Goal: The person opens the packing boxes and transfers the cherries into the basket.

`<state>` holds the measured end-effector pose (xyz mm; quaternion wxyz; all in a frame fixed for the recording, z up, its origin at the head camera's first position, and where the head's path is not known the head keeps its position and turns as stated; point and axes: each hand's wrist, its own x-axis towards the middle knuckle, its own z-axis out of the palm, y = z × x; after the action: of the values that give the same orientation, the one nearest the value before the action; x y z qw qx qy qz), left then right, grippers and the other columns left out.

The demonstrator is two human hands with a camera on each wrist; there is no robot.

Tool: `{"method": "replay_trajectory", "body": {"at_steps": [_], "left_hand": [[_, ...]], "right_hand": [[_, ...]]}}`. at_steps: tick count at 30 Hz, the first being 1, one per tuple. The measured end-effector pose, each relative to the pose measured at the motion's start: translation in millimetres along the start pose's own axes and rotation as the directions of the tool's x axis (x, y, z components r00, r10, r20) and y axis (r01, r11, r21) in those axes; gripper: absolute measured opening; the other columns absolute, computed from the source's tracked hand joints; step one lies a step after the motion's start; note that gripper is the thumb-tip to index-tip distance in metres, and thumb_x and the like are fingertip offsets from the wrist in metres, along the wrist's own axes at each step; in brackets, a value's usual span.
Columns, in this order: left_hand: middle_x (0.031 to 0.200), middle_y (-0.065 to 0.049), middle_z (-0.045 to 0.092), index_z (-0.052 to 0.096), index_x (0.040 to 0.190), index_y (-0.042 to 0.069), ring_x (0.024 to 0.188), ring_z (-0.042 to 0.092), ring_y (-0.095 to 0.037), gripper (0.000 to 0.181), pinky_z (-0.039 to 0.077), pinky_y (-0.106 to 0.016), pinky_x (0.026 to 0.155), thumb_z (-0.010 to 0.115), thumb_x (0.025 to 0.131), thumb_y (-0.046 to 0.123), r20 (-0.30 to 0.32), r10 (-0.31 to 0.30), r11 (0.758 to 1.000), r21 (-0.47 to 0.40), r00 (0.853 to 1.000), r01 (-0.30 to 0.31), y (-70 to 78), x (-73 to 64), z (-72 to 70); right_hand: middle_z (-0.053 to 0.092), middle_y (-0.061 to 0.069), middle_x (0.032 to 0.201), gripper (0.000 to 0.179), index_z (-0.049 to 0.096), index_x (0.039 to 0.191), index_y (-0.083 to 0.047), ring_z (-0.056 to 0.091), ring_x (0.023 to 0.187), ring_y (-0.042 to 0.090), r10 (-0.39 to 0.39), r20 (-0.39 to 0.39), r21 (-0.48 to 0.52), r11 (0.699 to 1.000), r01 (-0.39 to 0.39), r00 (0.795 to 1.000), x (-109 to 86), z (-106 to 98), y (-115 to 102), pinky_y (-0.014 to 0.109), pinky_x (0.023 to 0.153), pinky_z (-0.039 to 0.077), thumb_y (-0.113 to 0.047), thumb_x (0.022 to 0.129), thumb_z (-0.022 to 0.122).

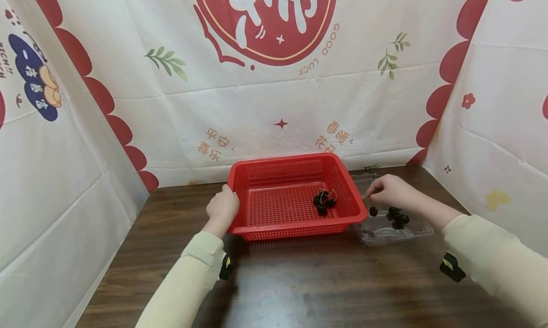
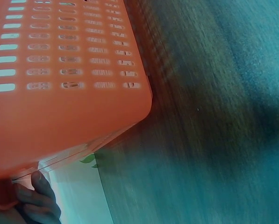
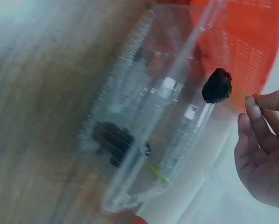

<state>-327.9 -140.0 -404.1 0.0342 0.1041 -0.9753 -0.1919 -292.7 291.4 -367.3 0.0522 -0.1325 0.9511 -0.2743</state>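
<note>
My left hand (image 1: 223, 207) grips the left rim of a red plastic basket (image 1: 291, 229), its fingers curled over the edge; the left wrist view shows the fingertips (image 2: 39, 198) by the rim. A small cluster of dark cherries (image 1: 323, 202) lies on the basket's floor, toward the right. Over a clear plastic box (image 1: 381, 238), my right hand (image 1: 396, 194) pinches the green stem (image 3: 239, 93) of a dark cherry (image 3: 217, 86), which hangs from the fingertips. Several more cherries (image 1: 398, 217) lie in the box, blurred behind its wall in the right wrist view.
The basket's right rim overlaps the box's left side in the head view. Both stand on a dark wooden table (image 1: 282, 280). A printed cloth (image 1: 257, 109) hangs behind, and white cloth sides (image 1: 505, 142) flank the table.
</note>
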Motion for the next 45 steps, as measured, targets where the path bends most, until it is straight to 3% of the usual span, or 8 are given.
{"method": "replay_trajectory", "body": {"at_steps": [12, 18, 25, 34, 45], "left_hand": [[0.086, -0.019, 0.064, 0.048, 0.126, -0.003, 0.072, 0.063, -0.031, 0.039, 0.053, -0.048, 0.061, 0.046, 0.101, 0.027, -0.002, 0.0, 1.0, -0.002, 1.0, 0.0, -0.9, -0.1, -0.5], [0.088, -0.02, 0.065, 0.048, 0.126, -0.003, 0.074, 0.064, -0.031, 0.039, 0.053, -0.048, 0.062, 0.046, 0.101, 0.028, -0.001, -0.004, 1.0, -0.004, 1.0, 0.004, -0.2, -0.6, -0.9], [0.088, -0.019, 0.065, 0.049, 0.125, -0.002, 0.074, 0.064, -0.031, 0.038, 0.053, -0.048, 0.061, 0.045, 0.101, 0.028, -0.004, 0.002, 1.0, -0.003, 1.0, -0.002, -0.3, 0.0, -0.4], [0.084, -0.018, 0.064, 0.048, 0.125, -0.003, 0.07, 0.063, -0.03, 0.039, 0.052, -0.047, 0.059, 0.046, 0.102, 0.028, 0.0, 0.003, 1.0, 0.001, 1.0, -0.003, 0.2, 0.7, 0.0], [0.084, -0.019, 0.064, 0.049, 0.124, -0.003, 0.071, 0.064, -0.031, 0.038, 0.053, -0.047, 0.06, 0.046, 0.101, 0.028, -0.006, 0.003, 1.0, 0.003, 1.0, -0.003, -0.3, 1.0, 0.4]], "right_hand": [[0.07, 0.01, 0.09, 0.017, 0.074, 0.095, 0.0, 0.05, 0.066, 0.019, -0.017, -0.142, -0.057, 0.998, 0.009, 0.99, 3.7, -19, -21, 0.034, 0.056, 0.041, -0.006, 0.085, 0.061], [0.07, 0.012, 0.092, 0.02, 0.074, 0.098, 0.001, 0.054, 0.072, 0.022, -0.038, -0.194, -0.104, 0.994, 0.018, 0.98, 4.6, -20, -30, 0.035, 0.061, 0.044, -0.007, 0.086, 0.061], [0.069, 0.016, 0.097, 0.021, 0.073, 0.102, 0.001, 0.059, 0.081, 0.026, -0.063, -0.263, -0.1, 0.994, 0.038, 0.963, 3.3, -21, -40, 0.045, 0.071, 0.051, -0.007, 0.089, 0.058], [0.068, 0.015, 0.099, 0.017, 0.074, 0.1, -0.001, 0.061, 0.085, 0.027, -0.129, -0.335, -0.089, 0.99, 0.105, 0.933, 7.2, -13, -44, 0.047, 0.074, 0.049, -0.005, 0.088, 0.062], [0.067, 0.01, 0.09, 0.017, 0.074, 0.098, 0.0, 0.058, 0.078, 0.024, -0.184, -0.329, -0.093, 0.982, 0.162, 0.926, 20.4, 8, -45, 0.041, 0.068, 0.049, -0.002, 0.088, 0.061]]}}
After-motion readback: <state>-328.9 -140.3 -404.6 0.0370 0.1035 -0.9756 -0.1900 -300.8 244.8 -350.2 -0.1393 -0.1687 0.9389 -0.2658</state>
